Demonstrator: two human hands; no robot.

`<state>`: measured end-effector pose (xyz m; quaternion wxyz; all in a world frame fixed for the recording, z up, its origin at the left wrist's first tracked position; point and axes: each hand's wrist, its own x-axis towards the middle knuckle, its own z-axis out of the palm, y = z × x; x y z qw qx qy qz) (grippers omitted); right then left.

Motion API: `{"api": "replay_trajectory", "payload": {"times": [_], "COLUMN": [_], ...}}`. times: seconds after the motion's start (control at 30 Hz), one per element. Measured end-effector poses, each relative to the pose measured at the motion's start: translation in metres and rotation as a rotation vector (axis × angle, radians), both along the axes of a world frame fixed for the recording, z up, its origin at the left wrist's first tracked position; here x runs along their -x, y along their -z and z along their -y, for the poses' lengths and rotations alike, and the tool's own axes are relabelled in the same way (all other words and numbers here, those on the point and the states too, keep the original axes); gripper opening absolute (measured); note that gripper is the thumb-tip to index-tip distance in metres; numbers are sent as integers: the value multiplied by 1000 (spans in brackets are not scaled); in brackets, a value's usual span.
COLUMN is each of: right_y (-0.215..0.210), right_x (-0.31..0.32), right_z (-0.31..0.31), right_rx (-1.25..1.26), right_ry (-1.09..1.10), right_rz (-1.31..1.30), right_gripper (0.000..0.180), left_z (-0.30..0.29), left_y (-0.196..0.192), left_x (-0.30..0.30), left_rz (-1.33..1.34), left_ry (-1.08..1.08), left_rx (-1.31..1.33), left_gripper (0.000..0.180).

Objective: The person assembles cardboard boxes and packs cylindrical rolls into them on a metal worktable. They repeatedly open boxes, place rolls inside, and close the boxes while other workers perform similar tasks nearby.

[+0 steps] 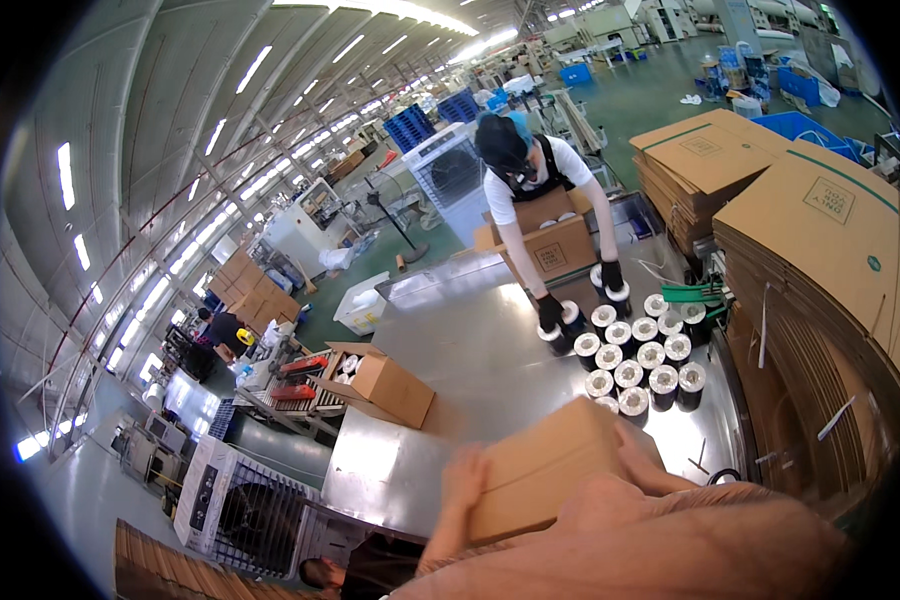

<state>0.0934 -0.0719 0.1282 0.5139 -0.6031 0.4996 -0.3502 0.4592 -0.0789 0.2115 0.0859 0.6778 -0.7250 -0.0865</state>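
Note:
A brown cardboard box [550, 465] is held between my two hands at the near side of the metal table [440, 330]. My left hand [463, 480] presses on its left side, somewhat blurred. Against the right side lies my right hand [638, 455], partly hidden by my own arm in the foreground. Just beyond the box, several dark cylindrical rolls with white ends [628, 373] stand upright in a cluster. Across the table a co-worker [540, 180] in black gloves grips rolls from that group.
An open carton [553, 245] stands before the co-worker. Another open box [380, 385] with white-ended rolls sits at the table's left edge, by a roller conveyor [305, 385]. Flattened cartons [820, 215] are stacked high on the right. A white bin [362, 303] stands beyond the table.

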Motion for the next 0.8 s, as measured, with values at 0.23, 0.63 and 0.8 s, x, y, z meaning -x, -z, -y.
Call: {"api": "replay_trajectory", "payload": {"times": [0.23, 0.63, 0.8], "right_y": [79, -116, -79], "right_x": [19, 16, -37], "right_z": [4, 34, 24], "right_rx": [-852, -287, -205], "right_ry": [26, -315, -416], "right_rz": [539, 442, 64], "right_gripper": [70, 63, 62], "left_z": [-59, -56, -52], "left_y": [-43, 39, 48], "left_x": [-46, 91, 96], "left_rz": [-1441, -1518, -1582], "left_ry": [-110, -226, -324], "left_rx": [-248, -411, -415], "left_gripper": [47, 48, 48]}}
